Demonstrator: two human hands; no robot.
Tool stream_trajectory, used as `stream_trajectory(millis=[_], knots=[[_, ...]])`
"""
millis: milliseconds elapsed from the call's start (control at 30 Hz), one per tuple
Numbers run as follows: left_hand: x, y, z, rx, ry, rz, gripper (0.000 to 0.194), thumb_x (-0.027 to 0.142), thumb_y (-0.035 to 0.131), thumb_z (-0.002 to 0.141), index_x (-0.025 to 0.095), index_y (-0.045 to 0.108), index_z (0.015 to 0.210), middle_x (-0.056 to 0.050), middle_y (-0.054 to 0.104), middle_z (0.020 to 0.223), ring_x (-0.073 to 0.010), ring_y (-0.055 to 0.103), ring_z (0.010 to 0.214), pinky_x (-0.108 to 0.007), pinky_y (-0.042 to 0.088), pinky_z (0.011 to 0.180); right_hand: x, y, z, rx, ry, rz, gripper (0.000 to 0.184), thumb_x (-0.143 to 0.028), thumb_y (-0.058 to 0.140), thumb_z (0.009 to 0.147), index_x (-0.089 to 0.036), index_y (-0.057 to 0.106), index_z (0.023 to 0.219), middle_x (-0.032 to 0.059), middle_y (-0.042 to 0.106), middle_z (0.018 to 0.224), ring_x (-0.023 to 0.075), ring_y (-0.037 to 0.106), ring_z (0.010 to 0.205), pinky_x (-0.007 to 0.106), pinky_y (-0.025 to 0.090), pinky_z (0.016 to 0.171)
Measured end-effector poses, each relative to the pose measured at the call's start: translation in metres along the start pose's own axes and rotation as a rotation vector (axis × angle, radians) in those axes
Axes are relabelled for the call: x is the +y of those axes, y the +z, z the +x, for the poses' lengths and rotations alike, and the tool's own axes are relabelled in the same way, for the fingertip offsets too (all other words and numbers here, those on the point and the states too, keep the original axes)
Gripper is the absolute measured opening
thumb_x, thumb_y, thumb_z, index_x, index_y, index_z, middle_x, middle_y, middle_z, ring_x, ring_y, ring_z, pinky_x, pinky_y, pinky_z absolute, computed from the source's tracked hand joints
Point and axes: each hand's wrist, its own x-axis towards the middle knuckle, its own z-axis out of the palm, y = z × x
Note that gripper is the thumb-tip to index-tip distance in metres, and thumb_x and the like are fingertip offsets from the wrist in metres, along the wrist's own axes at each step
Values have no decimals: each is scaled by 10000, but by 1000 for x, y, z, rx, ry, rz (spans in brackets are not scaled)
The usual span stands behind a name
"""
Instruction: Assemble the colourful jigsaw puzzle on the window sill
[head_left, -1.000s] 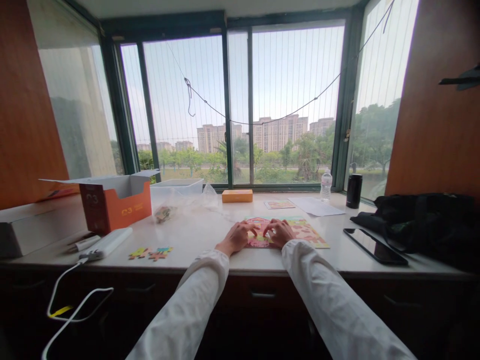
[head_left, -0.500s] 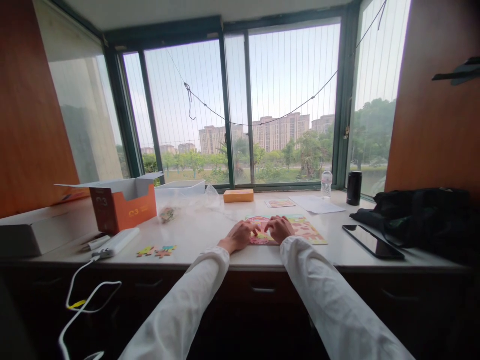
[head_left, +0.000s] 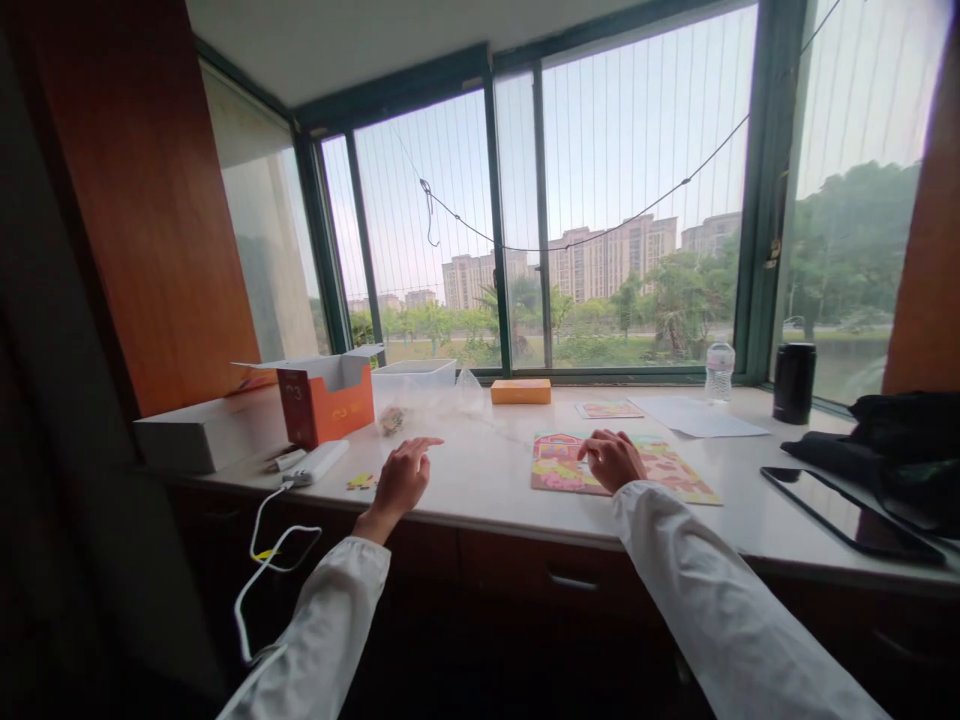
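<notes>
A colourful puzzle board lies flat on the pale counter in front of the window. My right hand rests on the board's left part with its fingers curled down against it; whether it holds a piece is hidden. My left hand hovers above the counter to the left of the board, fingers stretched out and apart, holding nothing. It is nearest to a few loose coloured puzzle pieces at the counter's front edge. Both arms wear white sleeves.
An open orange box, a white box, a power bank with a white cable, a clear plastic bag and tub stand at left. An orange case, papers, a water bottle, a black cup, a tablet and dark cloth lie right.
My left hand has left the puzzle board and moved left toward the loose pieces, fingers now spread. My right hand stays on the board. The view has swung left.
</notes>
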Motion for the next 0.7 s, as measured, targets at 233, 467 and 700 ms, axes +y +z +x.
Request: stream_trajectory(millis=[233,467,700], knots=[[-67,-37,-61,-86,-255,163,460,39,353,891,163,624,1241,-105,680,1193,-217,599,1117,-347,459,979,-46,9,4,-45,-244,91,326,-149,467,866,-261,725,701,52,700,852,177,596,842,340,321,834],[-78,-34,-62,-301,-157,92,412,210,441,938,260,604,1313,-98,606,1349,-251,538,1255,-395,421,1033,-190,61,9,-287,-368,221,248,-146,532,823,-271,725,916,23,695,968,164,605,933,319,317,865],[-95,-42,-40,-512,-98,37,426,225,490,885,296,631,1281,-89,629,1324,-252,554,1252,-383,444,1009,-251,100,22,-344,-276,255,198,-191,559,840,-258,704,956,14,686,955,159,610,916,324,330,874]])
